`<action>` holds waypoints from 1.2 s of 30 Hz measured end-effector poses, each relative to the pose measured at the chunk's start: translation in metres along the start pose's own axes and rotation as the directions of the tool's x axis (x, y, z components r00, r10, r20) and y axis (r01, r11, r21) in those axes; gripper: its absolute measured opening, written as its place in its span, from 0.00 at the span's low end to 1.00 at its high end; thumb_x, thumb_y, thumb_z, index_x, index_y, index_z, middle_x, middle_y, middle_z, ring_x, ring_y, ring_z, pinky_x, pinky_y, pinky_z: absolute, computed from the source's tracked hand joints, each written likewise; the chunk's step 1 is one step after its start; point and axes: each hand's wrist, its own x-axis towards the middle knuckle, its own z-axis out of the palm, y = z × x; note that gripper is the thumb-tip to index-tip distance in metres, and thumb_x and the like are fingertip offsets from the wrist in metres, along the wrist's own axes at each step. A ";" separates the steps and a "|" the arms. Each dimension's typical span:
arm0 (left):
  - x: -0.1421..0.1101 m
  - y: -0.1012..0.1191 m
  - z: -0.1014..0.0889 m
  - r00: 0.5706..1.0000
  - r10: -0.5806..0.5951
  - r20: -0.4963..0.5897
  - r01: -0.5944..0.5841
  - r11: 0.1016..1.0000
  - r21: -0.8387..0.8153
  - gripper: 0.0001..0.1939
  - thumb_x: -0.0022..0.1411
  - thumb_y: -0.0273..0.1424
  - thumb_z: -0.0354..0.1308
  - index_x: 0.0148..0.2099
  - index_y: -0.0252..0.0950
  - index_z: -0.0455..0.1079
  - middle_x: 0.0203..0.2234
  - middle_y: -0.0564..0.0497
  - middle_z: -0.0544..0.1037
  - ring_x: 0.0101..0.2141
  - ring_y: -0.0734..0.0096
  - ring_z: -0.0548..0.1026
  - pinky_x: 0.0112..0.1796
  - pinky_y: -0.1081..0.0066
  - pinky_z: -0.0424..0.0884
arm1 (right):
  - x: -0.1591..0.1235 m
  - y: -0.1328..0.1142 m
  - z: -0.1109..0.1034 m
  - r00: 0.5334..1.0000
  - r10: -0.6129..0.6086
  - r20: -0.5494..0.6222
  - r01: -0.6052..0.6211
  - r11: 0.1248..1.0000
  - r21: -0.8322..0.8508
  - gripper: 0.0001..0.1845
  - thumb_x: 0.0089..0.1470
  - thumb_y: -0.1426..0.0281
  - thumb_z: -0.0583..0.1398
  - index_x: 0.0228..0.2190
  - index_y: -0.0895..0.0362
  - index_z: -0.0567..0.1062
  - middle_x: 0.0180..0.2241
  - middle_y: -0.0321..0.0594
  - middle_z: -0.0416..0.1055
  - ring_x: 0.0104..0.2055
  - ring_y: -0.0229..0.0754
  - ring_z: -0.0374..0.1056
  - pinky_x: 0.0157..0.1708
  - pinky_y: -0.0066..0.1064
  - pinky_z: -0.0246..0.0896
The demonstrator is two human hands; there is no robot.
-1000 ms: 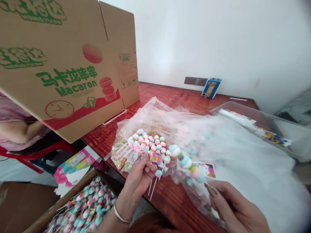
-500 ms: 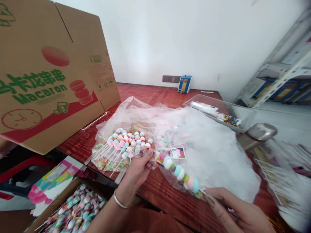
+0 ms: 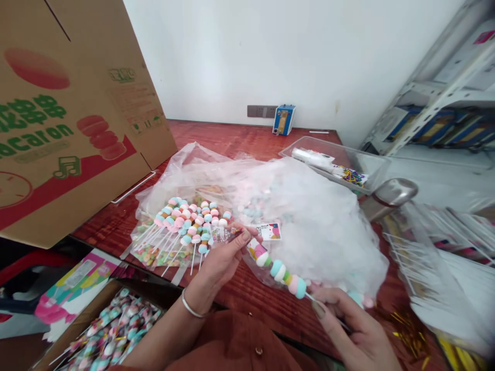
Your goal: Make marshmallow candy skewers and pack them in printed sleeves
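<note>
A marshmallow skewer (image 3: 277,270) in pink, white, blue and green slants across the middle of the view. My right hand (image 3: 351,327) pinches its white stick near the lower end. At the upper end, the fingers of my left hand (image 3: 226,263) are closed on a clear printed wrapper (image 3: 257,250), which covers at least the tip of the skewer; how far down it reaches I cannot tell. Just beyond my left hand lies a small printed card (image 3: 270,232). Several unwrapped marshmallow skewers (image 3: 180,219) are piled left of it, on a plastic bag of coloured gummies (image 3: 152,255).
A large clear bag of marshmallows (image 3: 317,221) covers the table's middle. Beyond are a plastic tray (image 3: 371,162), a steel flask (image 3: 396,191) and a blue device (image 3: 284,120). Left stands a cardboard carton (image 3: 88,118); below, a box holds wrapped skewers (image 3: 119,324). Gold ties (image 3: 412,335) lie right.
The view has shifted right and slightly down. My right hand has drawn a little nearer my left, with the skewer still between them. More of the brown clothing shows below.
</note>
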 end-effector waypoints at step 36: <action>0.019 -0.027 0.053 0.964 -0.203 -0.171 0.134 0.928 -0.348 0.09 0.61 0.35 0.61 0.37 0.33 0.68 0.22 0.56 0.65 0.23 0.76 0.68 0.34 0.69 0.74 | 0.006 0.028 0.058 0.767 -0.603 -0.220 0.306 0.645 -0.700 0.10 0.61 0.74 0.58 0.43 0.61 0.76 0.16 0.34 0.69 0.21 0.40 0.67 0.34 0.35 0.61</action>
